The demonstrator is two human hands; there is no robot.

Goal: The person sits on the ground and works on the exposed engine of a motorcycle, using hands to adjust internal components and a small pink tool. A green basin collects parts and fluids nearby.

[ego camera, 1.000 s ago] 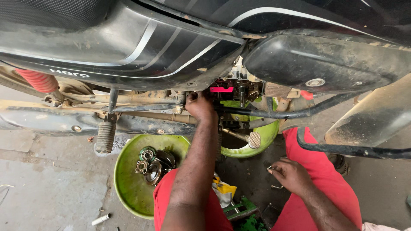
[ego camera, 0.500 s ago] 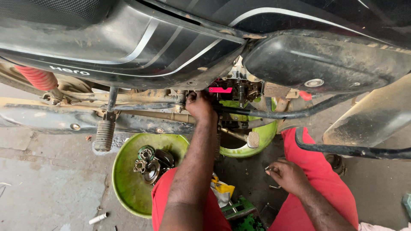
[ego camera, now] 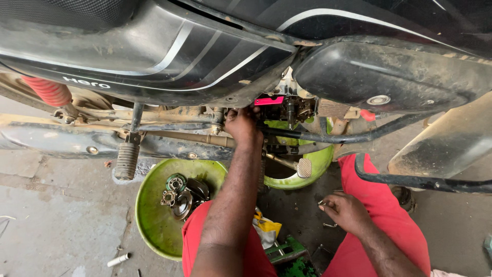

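Stained concrete floor (ego camera: pixel 56 225) with two green basins (ego camera: pixel 154 225), scattered bolts (ego camera: pixel 328 224).

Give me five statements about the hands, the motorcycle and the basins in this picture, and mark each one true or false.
1. The left hand reaches up into the underside of the motorcycle. True.
2. The right hand grips the footpeg. False: it is low near the dark ground beside the red trouser leg, far from the footpeg.
3. The green basin holds metal parts. True.
4. The shock spring at the left is blue. False: it is red.
5. A second green basin sits under the engine area. True.
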